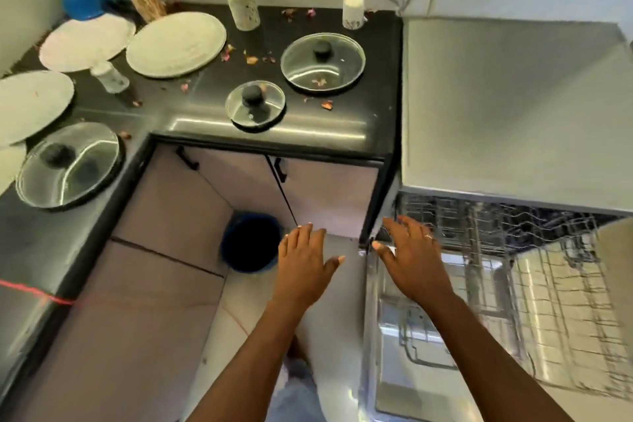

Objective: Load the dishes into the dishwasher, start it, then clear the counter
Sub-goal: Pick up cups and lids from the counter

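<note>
The dishwasher (pixel 507 106) stands at the right with its door (pixel 411 336) folded down and a wire rack (pixel 555 305) pulled out over it. My right hand (pixel 409 259) hovers open above the door's left corner, holding nothing. My left hand (pixel 305 264) is open in the air beside it, over the floor. On the black counter (pixel 342 127) lie three glass lids (pixel 322 62) (pixel 255 105) (pixel 68 164), several white plates (pixel 176 44) (pixel 87 41) (pixel 30 104) and upturned cups (pixel 242 7) (pixel 353 12) (pixel 145 0).
Dried petals and crumbs litter the counter. A blue bowl (pixel 87 0) sits at the back left corner, a small bottle (pixel 109 77) between the plates. A blue bin (pixel 251 241) stands on the floor by the cupboard doors (pixel 329 195).
</note>
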